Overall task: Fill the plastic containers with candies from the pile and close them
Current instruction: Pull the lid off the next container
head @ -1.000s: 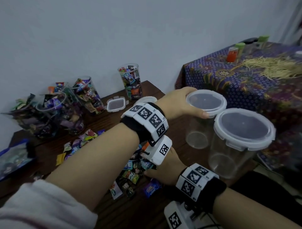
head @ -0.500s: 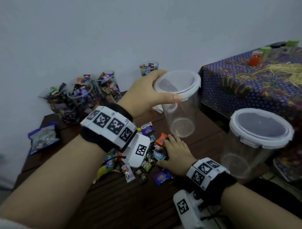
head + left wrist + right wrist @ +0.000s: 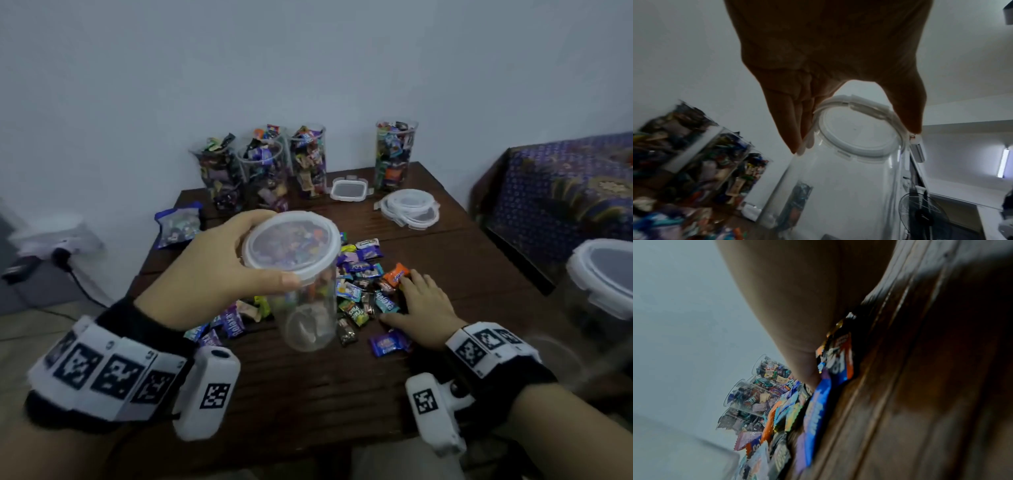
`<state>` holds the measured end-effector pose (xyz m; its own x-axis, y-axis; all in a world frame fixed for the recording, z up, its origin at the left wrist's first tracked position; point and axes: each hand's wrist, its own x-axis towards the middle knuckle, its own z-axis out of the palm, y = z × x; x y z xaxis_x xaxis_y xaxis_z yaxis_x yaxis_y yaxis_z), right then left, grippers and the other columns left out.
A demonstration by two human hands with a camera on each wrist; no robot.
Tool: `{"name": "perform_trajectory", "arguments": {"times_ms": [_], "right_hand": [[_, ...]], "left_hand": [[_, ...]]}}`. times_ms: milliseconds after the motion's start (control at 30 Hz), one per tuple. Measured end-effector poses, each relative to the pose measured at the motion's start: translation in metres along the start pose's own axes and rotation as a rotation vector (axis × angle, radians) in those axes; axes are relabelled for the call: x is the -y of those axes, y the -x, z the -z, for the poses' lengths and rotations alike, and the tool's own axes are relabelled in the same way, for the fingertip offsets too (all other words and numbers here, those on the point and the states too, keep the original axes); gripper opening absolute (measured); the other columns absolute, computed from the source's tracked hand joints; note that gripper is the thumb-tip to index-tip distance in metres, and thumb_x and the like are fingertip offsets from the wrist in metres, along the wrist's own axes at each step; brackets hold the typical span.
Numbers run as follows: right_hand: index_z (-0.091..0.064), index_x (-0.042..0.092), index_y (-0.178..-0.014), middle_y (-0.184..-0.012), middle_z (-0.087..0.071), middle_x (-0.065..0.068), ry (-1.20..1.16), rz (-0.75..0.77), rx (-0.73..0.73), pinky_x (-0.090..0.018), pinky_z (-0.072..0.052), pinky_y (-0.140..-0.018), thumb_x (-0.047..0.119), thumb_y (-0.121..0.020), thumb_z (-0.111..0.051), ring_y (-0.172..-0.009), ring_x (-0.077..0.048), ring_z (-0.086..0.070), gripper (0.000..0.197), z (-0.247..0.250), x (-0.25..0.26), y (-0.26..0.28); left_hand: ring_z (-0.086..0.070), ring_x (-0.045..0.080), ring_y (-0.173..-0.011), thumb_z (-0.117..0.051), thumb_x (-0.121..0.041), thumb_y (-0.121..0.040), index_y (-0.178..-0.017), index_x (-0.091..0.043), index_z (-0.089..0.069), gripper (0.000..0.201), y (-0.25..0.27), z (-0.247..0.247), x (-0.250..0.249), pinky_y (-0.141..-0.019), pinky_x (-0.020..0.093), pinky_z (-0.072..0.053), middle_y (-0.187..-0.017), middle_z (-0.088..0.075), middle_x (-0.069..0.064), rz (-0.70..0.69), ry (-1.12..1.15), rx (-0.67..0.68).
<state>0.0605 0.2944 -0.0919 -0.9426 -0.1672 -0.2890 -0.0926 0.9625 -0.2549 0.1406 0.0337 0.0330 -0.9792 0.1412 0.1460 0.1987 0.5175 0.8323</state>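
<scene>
Clear plastic container [image 3: 308, 281], lidded and empty, sits mid-frame in your left hand [image 3: 219, 263], grip curled round its rim; your right hand [image 3: 423, 308] lies flat on the candy pile [image 3: 359, 284], lower right.

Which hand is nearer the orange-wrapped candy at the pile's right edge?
Right. The right hand lies flat on the pile, fingertips touching the orange-wrapped candy. The left hand is off to its left, gripping the lidded clear plastic container.

pale wall [image 3: 308, 61], wooden table [image 3: 445, 260] (dark), patterned cloth [image 3: 555, 192]
</scene>
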Motion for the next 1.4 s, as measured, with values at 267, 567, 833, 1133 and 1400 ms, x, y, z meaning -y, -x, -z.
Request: {"name": "perform_trajectory", "arguments": {"times_ms": [267, 567, 833, 1133, 1400], "right_hand": [[-0.012, 0.013, -0.15, -0.159, -0.002, -0.007, 0.009, -0.038, -0.012, -0.039, -0.013, -0.118, 0.058, -0.088, -0.05, -0.146, -0.027, -0.003, 0.085, 0.001, 0.003, -0.003], [-0.023, 0.011, -0.147, -0.158, -0.009, -0.013, -0.105, -0.052, -0.112, -0.041, -0.016, -0.115, 0.053, -0.087, -0.054, -0.144, -0.029, -0.011, 0.08, 0.006, 0.019, -0.007], [-0.061, 0.017, -0.115, -0.111, -0.063, -0.002, -0.572, 0.306, -0.457, -0.032, -0.042, -0.091, 0.026, -0.093, -0.053, -0.107, -0.02, -0.056, 0.025, 0.048, 0.073, 0.021], [-0.065, 0.017, -0.1, -0.093, -0.064, 0.002, -0.504, 0.59, -0.382, -0.03, -0.042, -0.078, 0.032, -0.096, -0.047, -0.089, -0.014, -0.057, 0.024, 0.08, 0.14, 0.032], [-0.068, 0.004, -0.093, -0.087, -0.065, -0.007, -0.451, 0.467, -0.333, -0.034, -0.045, -0.077, 0.018, -0.094, -0.046, -0.087, -0.025, -0.058, 0.026, 0.083, 0.143, 0.009]], "left_hand": [[-0.06, 0.0, -0.106, -0.077, -0.065, -0.046, -0.128, -0.033, -0.052, 0.091, 0.017, 0.002, 0.03, -0.094, 0.038, -0.049, -0.118, -0.062, -0.019, 0.121, -0.043, -0.087], [-0.048, -0.018, -0.112, -0.075, -0.06, -0.046, -0.143, -0.034, -0.031, 0.11, 0.015, -0.001, 0.038, -0.093, 0.017, -0.044, -0.122, -0.046, -0.036, 0.131, 0.076, -0.072], [-0.056, -0.011, -0.102, -0.065, -0.068, -0.056, -0.112, -0.044, -0.048, 0.063, 0.037, -0.006, 0.054, -0.09, 0.023, -0.046, -0.106, -0.061, -0.028, 0.164, 0.101, -0.217], [-0.056, 0.003, -0.058, -0.056, -0.057, -0.068, -0.073, -0.014, -0.057, 0.043, 0.035, -0.009, 0.046, -0.057, 0.018, -0.048, -0.061, -0.059, -0.005, 0.124, 0.13, -0.353], [-0.055, 0.007, -0.052, -0.058, -0.043, -0.074, -0.071, -0.008, -0.056, 0.035, 0.026, -0.004, 0.046, -0.049, 0.02, -0.047, -0.059, -0.06, -0.003, 0.225, 0.371, -0.18]]}}
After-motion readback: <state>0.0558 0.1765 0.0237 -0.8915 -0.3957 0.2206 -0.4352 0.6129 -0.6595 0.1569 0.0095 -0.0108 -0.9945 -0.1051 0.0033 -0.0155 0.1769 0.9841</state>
